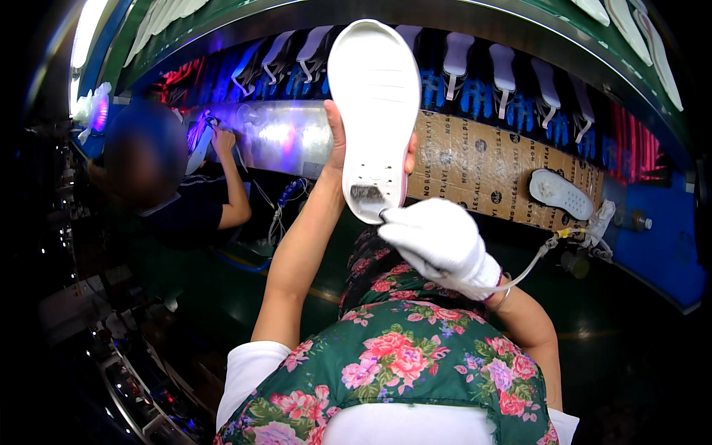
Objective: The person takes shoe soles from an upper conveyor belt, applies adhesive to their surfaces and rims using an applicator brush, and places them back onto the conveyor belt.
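A white shoe sole (374,81) is held up in front of me, its wide end pointing away. My bare left hand (338,142) grips it from behind, the thumb along its left edge and fingertips showing at the right edge. My right hand (437,236), in a white knit glove, pinches the dark end of a small brush. The dark bristles of the brush (367,194) lie against the sole's near, narrow end. Part of the brush handle is hidden by the glove.
Beyond the sole, a rack carries several pale shoe parts (503,68). Another white sole (561,193) lies on the cardboard-covered bench (475,163) at right, near a yellow-fitted hose (567,232) and clear bottle (634,219). A co-worker (189,196) handles a shoe part at left.
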